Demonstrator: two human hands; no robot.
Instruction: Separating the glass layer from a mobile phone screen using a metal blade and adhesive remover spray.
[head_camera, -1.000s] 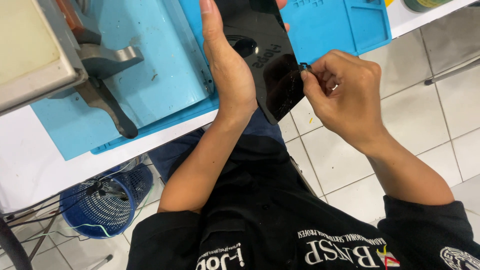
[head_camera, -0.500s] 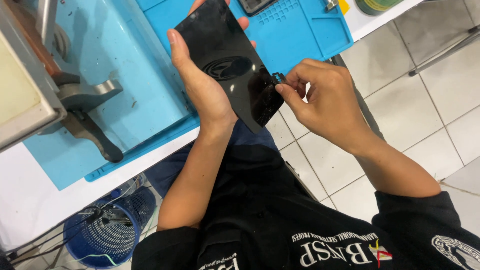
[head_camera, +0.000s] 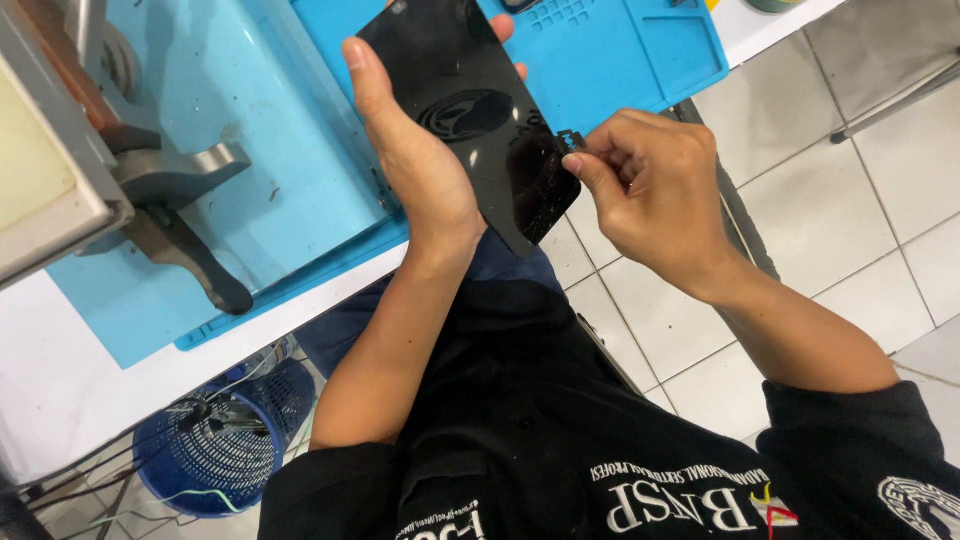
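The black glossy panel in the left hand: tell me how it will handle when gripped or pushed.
The black glossy panel looks thin and flat, so probably stiff but fragile. Its mirror-like sheen suggests it is slippery; the left hand cradles its edge. The right hand pinches a small tab, likely delicate.

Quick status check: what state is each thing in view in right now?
left hand: closed around the black glass panel, holding it tilted above the blue mat
right hand: fingertips pinching a small dark tab at the panel's edge
grey lever: lying on the mat
blue basket: on the floor, holding wires
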